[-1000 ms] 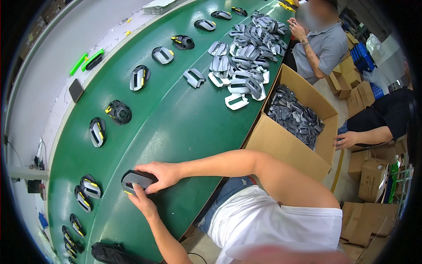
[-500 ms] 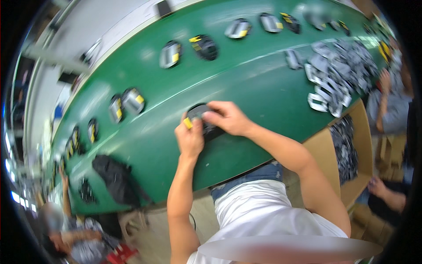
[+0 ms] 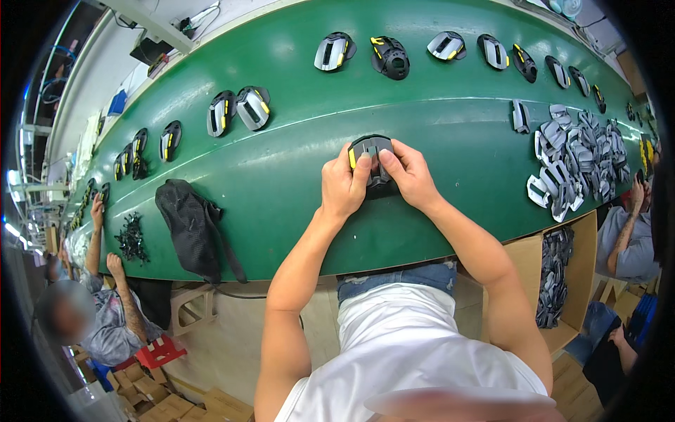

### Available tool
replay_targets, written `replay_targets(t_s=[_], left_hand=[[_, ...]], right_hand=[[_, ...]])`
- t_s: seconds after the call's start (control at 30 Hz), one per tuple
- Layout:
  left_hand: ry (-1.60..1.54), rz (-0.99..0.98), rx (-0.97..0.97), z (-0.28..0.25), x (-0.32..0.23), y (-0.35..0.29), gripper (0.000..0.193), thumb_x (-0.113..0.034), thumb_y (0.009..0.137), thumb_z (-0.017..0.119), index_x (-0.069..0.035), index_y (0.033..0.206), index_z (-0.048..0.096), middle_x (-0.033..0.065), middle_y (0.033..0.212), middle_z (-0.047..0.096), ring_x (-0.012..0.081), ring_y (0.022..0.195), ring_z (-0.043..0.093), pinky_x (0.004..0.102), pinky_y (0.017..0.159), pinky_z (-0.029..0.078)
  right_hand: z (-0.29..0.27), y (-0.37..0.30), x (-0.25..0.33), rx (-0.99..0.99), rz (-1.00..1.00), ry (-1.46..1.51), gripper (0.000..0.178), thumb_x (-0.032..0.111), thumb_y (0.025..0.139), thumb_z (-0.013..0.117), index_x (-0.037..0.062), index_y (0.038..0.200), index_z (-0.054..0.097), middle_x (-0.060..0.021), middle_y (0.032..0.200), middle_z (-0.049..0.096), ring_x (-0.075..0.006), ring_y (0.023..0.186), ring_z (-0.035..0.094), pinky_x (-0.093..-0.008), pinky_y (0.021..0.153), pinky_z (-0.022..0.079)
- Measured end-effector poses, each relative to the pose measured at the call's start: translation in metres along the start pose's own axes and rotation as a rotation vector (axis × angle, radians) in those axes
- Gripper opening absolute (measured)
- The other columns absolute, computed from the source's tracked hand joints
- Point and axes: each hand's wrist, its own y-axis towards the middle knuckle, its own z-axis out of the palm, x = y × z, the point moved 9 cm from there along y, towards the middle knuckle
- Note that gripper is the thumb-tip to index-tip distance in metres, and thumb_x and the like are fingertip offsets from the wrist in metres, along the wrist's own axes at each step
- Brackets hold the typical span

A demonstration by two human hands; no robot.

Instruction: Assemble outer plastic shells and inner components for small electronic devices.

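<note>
Over the middle of the green table I hold a black mouse shell (image 3: 373,143) with a yellow strip on its left side. My left hand (image 3: 340,186) wraps its left side, and my right hand (image 3: 415,180) grips the right side. Both thumbs press on the top, next to each other near the centre. Its underside and my curled fingers are mostly hidden. Beyond my hands stand similar mouse shells, among them a black one with yellow (image 3: 391,59) and a grey-topped one (image 3: 335,51).
Grey cover pieces (image 3: 578,156) lie heaped on the green table (image 3: 295,190) at right, beside a cardboard box (image 3: 517,271) of dark parts. At left are a black bag (image 3: 186,228) and small black parts (image 3: 131,238). Co-workers sit at both ends.
My view has swung, so the table's things sit differently in the picture. The mouse shell has turned more upright, and my right thumb now lies beside the left on its top.
</note>
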Motion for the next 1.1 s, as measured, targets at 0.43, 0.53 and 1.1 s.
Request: replay_targets(t_s=[0.43, 0.53, 1.1], left_hand=[[-0.039, 0.015, -0.034, -0.011, -0.011, 0.005, 0.04, -0.038, 0.094, 0.048, 0.001, 0.087, 0.055, 0.0093, 0.064, 0.061, 0.0177, 0.055, 0.057, 0.0275, 0.053, 0.044], [-0.038, 0.194, -0.052, -0.014, -0.027, 0.007, 0.033, -0.031, 0.094, 0.05, 0.0, 0.085, 0.057, 0.0101, 0.065, 0.062, 0.0191, 0.057, 0.062, 0.0275, 0.053, 0.047], [-0.807, -0.325, 0.015, 0.005, 0.027, 0.014, 0.057, -0.049, 0.096, 0.035, 0.0, 0.122, 0.047, 0.0117, 0.111, 0.056, 0.0183, 0.098, 0.057, 0.0277, 0.081, 0.045]], right_hand=[[0.004, -0.006, 0.025, 0.141, -0.222, -0.17, 0.028, 0.021, 0.081, 0.069, -0.0019, 0.093, 0.058, -0.0088, 0.074, 0.058, -0.0151, 0.065, 0.056, -0.028, 0.065, 0.047], [0.001, -0.003, 0.035, 0.133, -0.271, -0.227, 0.027, 0.019, 0.077, 0.072, -0.0011, 0.089, 0.058, -0.0102, 0.071, 0.058, -0.0185, 0.062, 0.056, -0.0284, 0.062, 0.047], [0.002, -0.007, 0.085, 0.007, -0.669, -0.891, 0.03, 0.004, 0.061, 0.069, 0.017, 0.088, 0.068, -0.0032, 0.12, 0.055, -0.0273, 0.114, 0.047, -0.0384, 0.09, 0.039]])
